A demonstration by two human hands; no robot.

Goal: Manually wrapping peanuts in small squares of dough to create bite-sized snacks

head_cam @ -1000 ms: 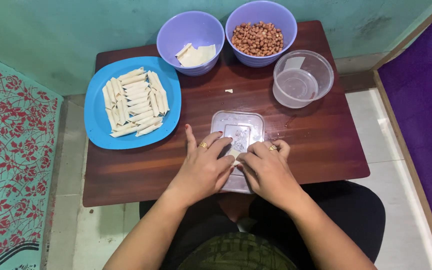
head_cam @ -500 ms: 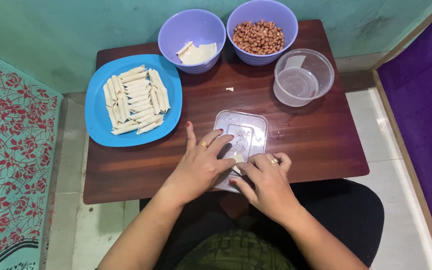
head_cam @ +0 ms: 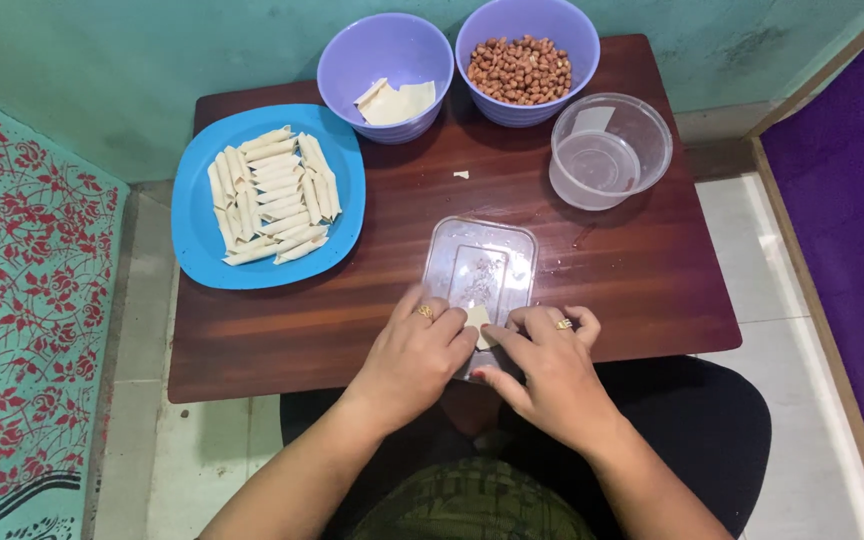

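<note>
Lower centre of frame: left hand (head_cam: 414, 352) and right hand (head_cam: 542, 362) together, fingertips pinched on small pale dough wrapper (head_cam: 478, 320) over clear rectangular plastic lid (head_cam: 482, 265) on brown wooden desk (head_cam: 352, 320). Judgement: roll tightly, edges aligned, matching rolled pieces on blue round plate (head_cam: 202, 240), upper left.

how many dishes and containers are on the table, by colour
Purple bowls: 2, one with pale wrapper pieces, one with peanuts
Blue plate: 1
Clear round container: 1
Clear flat lid under the left hand and right hand: 1
Total: 5
</note>
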